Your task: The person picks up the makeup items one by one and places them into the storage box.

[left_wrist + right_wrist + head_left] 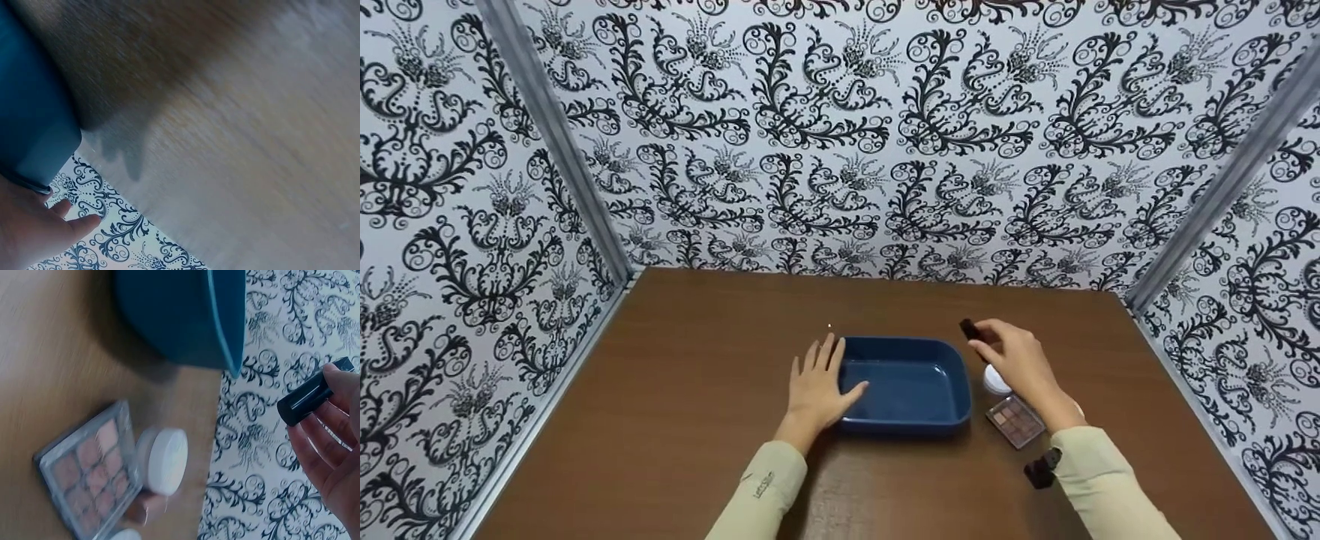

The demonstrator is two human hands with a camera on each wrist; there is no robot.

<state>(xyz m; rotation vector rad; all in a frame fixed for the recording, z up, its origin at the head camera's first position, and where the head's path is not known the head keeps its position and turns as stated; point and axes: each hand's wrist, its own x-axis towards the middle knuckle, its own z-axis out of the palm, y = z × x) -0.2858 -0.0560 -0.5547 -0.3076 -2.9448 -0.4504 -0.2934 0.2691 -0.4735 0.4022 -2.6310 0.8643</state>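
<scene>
The right hand [1021, 365] pinches a smooth black cylindrical tube [307, 396]; the left hand [816, 394], fingers spread wide, touches a glossy blue rectangular dish [904, 394].

left hand [817, 391] – splayed, open-palmed; right hand [1020, 363] – curled, pinching

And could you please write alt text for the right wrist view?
The person's right grip holds a black cylinder before a scroll-patterned wall. At lower left, a makeup palette sits beside a white-lidded jar on a wooden table, with a blue dish partly shown above.
</scene>
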